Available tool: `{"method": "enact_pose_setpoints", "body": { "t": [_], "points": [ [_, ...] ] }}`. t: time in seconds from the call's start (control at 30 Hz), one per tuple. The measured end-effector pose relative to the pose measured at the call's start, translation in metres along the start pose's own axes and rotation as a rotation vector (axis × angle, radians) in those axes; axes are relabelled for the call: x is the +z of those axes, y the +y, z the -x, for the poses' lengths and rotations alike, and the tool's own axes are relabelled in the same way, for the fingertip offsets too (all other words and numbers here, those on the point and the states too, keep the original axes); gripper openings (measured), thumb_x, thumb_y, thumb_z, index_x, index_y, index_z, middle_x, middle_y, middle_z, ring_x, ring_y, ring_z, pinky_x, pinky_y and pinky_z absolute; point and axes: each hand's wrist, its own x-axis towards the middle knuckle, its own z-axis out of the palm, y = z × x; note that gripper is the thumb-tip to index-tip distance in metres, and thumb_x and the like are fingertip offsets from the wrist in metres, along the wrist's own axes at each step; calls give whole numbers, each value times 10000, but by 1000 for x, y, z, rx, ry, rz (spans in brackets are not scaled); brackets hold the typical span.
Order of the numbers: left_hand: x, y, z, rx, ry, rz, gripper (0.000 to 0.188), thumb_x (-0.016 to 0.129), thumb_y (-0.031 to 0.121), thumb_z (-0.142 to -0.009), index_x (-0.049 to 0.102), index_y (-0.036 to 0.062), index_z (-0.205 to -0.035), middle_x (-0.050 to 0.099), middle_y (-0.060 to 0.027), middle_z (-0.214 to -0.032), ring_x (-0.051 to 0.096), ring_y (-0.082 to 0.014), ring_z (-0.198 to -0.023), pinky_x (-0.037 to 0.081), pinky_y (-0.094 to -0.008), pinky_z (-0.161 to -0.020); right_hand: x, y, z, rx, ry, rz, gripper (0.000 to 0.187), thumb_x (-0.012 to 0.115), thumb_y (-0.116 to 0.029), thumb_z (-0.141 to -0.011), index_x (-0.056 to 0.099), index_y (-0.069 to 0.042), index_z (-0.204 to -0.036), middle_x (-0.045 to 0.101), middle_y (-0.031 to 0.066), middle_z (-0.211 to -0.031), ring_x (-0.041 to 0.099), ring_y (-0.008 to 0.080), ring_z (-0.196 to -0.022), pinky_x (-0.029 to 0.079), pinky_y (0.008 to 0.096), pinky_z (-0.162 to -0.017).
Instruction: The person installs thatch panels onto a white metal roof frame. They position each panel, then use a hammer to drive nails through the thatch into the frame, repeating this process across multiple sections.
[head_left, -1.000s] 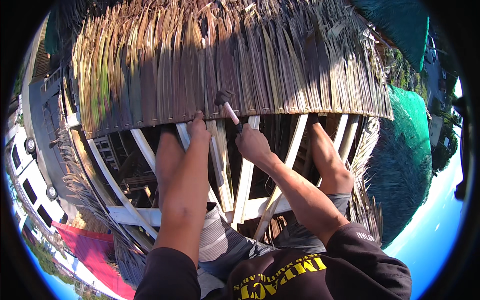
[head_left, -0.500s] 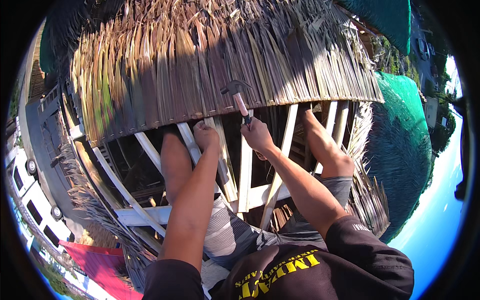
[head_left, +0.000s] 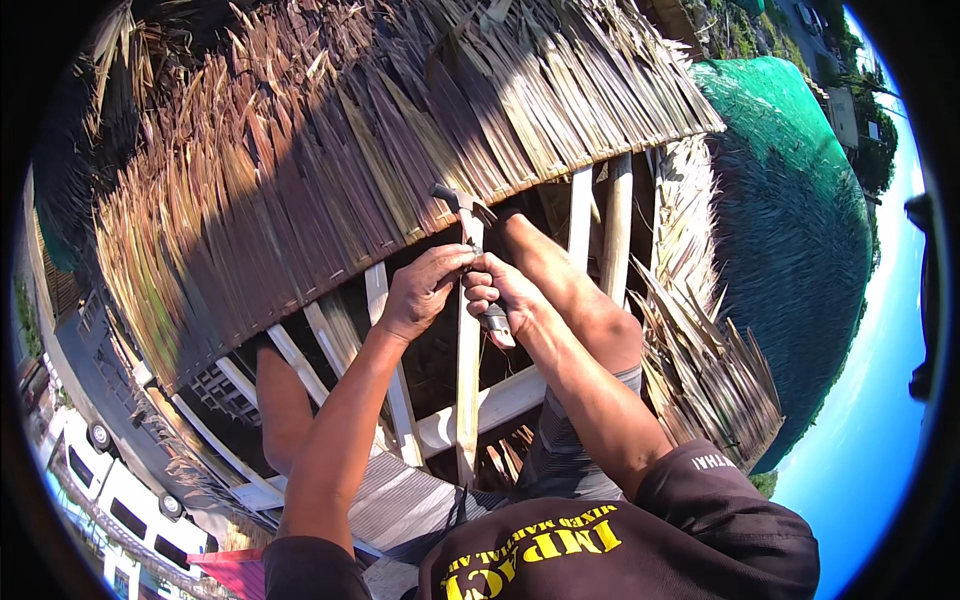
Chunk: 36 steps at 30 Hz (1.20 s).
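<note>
Head view, hammer (head_left: 465,204) clamped in right hand (head_left: 497,288), head (head_left: 452,195) projecting past the grip, left hand (head_left: 425,285) alongside, state unclear

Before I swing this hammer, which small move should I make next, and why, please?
I would probably draw the left hand a little away first. The right hand grips the hammer, and the two hands are bunched close together, just below the hammer's head, so a swing might catch the left one.
</note>
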Motion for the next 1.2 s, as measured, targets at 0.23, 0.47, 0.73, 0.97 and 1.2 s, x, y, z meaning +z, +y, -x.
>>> {"method": "enact_pose_setpoints", "body": {
  "t": [0.23, 0.47, 0.73, 0.97, 1.2],
  "points": [
    [33, -15, -65, 59, -17, 117, 217, 742, -7, -847, 703, 52, -1051, 718, -88, -1070, 701, -217, -979, 558, -309, -836, 24, -61, 42, -135, -53, 126, 184, 545, -202, -1026, 511, -141, -856, 415, -96, -644, 410, 23, -495, 435, 228, -498],
    [78, -93, -67, -545, 330, -69, 138, 693, 83, -949, 681, 43, -1081, 681, 21, -952, 607, -66, -863, 497, -233, -779, 9, -127, 73, -688, 565, 2122, 290, 633, -261, -941, 517, -3, -878, 630, 256, -718, 633, 470, -724, 486, 530, -630],
    [113, -165, -50, -330, 333, -449, 161, 773, 120, -771, 666, 72, -882, 600, -85, -982, 565, -314, -976, 455, -426, -871, -38, -137, 61, -738, 340, 2200, 248, 604, -248, -961, 478, -40, -1010, 620, 209, -708, 632, 442, -699, 474, 546, -605],
    [112, -166, -48, -263, 323, -473, 154, 776, 111, -767, 669, 70, -870, 614, -98, -991, 566, -329, -980, 453, -446, -876, -39, -139, 42, -721, 363, 2326, 258, 590, -222, -957, 510, -45, -1127, 648, 208, -680, 654, 419, -655, 510, 532, -589],
    [112, -166, -45, -266, 281, -553, 168, 769, 123, -814, 683, 36, -929, 628, -111, -981, 594, -313, -969, 474, -412, -861, -30, -135, 43, -704, 334, 2252, 205, 578, -213, -965, 507, -22, -959, 647, 220, -707, 639, 448, -656, 500, 555, -599]
  ]
}}
